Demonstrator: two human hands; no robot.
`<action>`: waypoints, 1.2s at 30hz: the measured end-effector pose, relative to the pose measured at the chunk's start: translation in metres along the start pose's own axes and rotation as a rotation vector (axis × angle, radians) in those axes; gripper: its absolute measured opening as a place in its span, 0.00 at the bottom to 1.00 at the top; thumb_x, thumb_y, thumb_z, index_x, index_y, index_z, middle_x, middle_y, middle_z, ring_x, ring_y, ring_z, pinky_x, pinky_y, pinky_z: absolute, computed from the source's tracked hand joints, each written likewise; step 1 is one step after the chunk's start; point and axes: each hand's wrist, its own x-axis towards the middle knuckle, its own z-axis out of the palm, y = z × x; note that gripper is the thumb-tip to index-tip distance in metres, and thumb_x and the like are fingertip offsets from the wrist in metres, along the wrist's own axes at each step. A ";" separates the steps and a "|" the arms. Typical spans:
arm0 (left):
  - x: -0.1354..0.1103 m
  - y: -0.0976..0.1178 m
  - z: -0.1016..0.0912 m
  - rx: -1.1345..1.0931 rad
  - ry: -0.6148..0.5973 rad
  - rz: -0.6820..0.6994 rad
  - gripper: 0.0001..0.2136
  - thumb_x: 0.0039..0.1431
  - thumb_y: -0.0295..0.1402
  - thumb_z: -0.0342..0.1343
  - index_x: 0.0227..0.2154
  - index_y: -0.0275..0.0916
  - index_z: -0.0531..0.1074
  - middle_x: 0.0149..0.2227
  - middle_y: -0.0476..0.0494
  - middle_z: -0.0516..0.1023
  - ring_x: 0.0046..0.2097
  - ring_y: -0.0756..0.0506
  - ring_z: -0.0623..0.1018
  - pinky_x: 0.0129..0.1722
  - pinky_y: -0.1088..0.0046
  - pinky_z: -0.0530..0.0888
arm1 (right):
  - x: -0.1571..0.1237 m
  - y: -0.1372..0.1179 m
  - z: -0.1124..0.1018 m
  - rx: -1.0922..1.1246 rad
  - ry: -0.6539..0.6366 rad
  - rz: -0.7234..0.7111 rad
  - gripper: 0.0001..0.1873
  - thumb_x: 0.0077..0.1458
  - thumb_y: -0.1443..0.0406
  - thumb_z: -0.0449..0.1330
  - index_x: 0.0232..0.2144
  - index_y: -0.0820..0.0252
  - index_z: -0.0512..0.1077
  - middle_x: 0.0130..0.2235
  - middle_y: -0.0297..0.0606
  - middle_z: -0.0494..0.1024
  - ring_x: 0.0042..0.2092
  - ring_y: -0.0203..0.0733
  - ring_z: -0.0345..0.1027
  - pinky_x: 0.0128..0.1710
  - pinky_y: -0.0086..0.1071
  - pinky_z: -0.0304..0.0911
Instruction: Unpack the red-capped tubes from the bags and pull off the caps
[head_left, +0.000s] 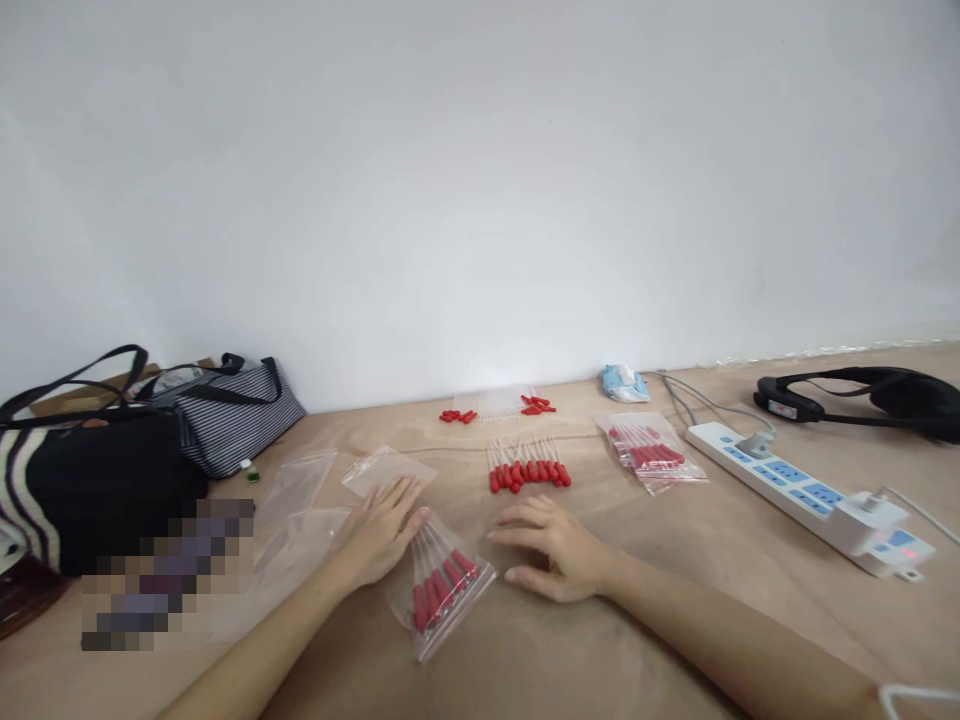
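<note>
My left hand lies flat with fingers stretched out, pressing the top of a clear plastic bag filled with several red-bulbed droppers. My right hand rests open on the table just right of that bag, fingers pointing left. Beyond my hands lies a loose row of red-bulbed droppers. A second filled bag sits to the right of them. Several empty clear bags lie to the left of my left hand.
Small red caps and more droppers lie near the wall. A white power strip, a black neckband device, a tissue pack, and striped bags at the left stand on the beige table.
</note>
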 end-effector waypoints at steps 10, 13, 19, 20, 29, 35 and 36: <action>-0.015 -0.095 -0.009 -0.033 0.034 0.143 0.17 0.58 0.42 0.42 0.43 0.43 0.70 0.48 0.45 0.72 0.53 0.43 0.67 0.54 0.57 0.59 | 0.011 -0.013 0.011 0.169 -0.253 -0.068 0.28 0.52 0.54 0.51 0.54 0.57 0.57 0.55 0.37 0.62 0.57 0.42 0.51 0.54 0.38 0.46; -0.016 -0.112 -0.016 -0.063 0.101 0.180 0.15 0.56 0.41 0.45 0.35 0.43 0.75 0.42 0.46 0.76 0.48 0.43 0.72 0.51 0.60 0.64 | 0.002 -0.009 0.006 0.175 -0.206 -0.057 0.24 0.52 0.56 0.52 0.51 0.58 0.62 0.52 0.37 0.66 0.54 0.42 0.55 0.53 0.36 0.49; -0.011 -0.065 -0.019 -0.137 0.386 0.211 0.14 0.54 0.39 0.47 0.23 0.38 0.73 0.37 0.42 0.77 0.41 0.43 0.74 0.45 0.64 0.70 | -0.007 0.001 0.000 0.134 -0.097 -0.002 0.17 0.46 0.69 0.53 0.42 0.59 0.66 0.46 0.39 0.71 0.47 0.41 0.62 0.48 0.36 0.55; -0.011 -0.046 -0.018 -0.166 0.311 0.279 0.12 0.54 0.38 0.47 0.31 0.38 0.73 0.42 0.41 0.75 0.45 0.44 0.73 0.47 0.64 0.69 | -0.008 0.003 0.000 0.115 -0.067 0.016 0.18 0.44 0.71 0.52 0.41 0.59 0.66 0.45 0.39 0.71 0.46 0.41 0.63 0.47 0.36 0.56; -0.010 0.055 0.011 -0.227 -0.134 0.473 0.26 0.54 0.41 0.50 0.56 0.47 0.52 0.59 0.42 0.53 0.60 0.39 0.53 0.55 0.52 0.56 | -0.012 0.013 0.012 -0.064 0.303 0.485 0.03 0.46 0.66 0.54 0.27 0.60 0.65 0.30 0.38 0.69 0.33 0.39 0.61 0.34 0.33 0.57; -0.018 0.060 0.026 -0.218 0.006 0.297 0.23 0.54 0.41 0.50 0.53 0.45 0.59 0.57 0.40 0.60 0.57 0.37 0.60 0.53 0.52 0.61 | -0.002 0.008 0.007 0.045 0.050 0.770 0.21 0.52 0.55 0.48 0.16 0.60 0.67 0.25 0.33 0.71 0.33 0.39 0.63 0.40 0.39 0.51; -0.018 0.062 0.026 -0.215 0.021 0.293 0.23 0.53 0.42 0.50 0.53 0.44 0.59 0.56 0.39 0.60 0.56 0.37 0.60 0.52 0.53 0.61 | -0.001 0.007 0.006 0.084 0.029 0.797 0.19 0.51 0.55 0.50 0.16 0.60 0.68 0.26 0.32 0.72 0.34 0.39 0.63 0.42 0.40 0.49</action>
